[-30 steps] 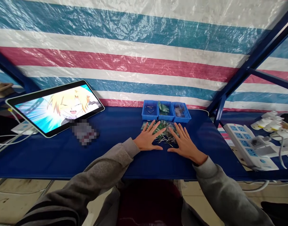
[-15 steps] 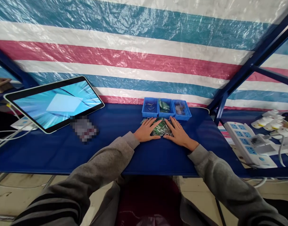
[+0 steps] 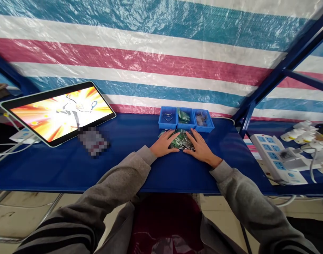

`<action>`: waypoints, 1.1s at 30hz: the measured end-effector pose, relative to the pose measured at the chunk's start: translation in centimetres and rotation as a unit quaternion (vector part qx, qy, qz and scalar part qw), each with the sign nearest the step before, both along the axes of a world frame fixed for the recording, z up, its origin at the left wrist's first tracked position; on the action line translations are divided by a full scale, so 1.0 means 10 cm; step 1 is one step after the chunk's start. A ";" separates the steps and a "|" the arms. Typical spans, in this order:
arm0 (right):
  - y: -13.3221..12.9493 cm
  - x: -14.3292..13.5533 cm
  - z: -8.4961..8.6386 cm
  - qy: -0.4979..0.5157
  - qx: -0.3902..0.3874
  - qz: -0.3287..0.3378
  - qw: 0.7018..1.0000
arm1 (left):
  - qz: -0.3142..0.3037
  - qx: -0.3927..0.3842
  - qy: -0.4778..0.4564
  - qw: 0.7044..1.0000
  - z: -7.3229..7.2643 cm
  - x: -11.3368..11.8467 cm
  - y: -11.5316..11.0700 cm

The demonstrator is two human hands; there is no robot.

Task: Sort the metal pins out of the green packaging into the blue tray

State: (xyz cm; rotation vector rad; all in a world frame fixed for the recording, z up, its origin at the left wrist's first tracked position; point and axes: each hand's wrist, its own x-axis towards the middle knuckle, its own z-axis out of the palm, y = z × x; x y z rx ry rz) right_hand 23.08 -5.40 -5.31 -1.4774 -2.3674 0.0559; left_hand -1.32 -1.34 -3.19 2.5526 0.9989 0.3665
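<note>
Between left hand (image 3: 163,144) and right hand (image 3: 203,147), on the worktop (image 3: 180,173): one pile of green pieces and metal pins (image 3: 181,140), sides hidden beneath both, individual parts hard to distinguish. Hands palm-down, partly open, cupping the pile, nothing visibly gripped; less splayed than a second ago. Just beyond them: three blue bins (image 3: 186,126).

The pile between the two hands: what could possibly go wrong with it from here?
Loose thin pieces could scatter if the left hand or right hand sweeps sideways. Small ones might get hidden among the green items. Three blue bins stand close behind the pile, so a forward push could bump them.
</note>
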 end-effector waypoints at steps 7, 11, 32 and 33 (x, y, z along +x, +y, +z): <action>-0.15 0.04 0.01 -0.015 -0.006 -0.040 0.999 | 0.074 0.028 0.049 0.996 0.12 -0.09 -0.11; -0.19 0.01 -0.02 -0.032 -0.035 -0.056 0.997 | 0.076 -0.011 0.086 0.993 0.05 -0.09 -0.15; -0.13 -0.02 -0.02 0.010 -0.030 -0.058 0.998 | 0.118 0.080 0.000 0.990 -0.07 -0.07 -0.08; -0.13 -0.02 -0.02 0.010 -0.029 -0.057 0.998 | 0.123 0.091 -0.009 0.988 -0.08 -0.07 -0.07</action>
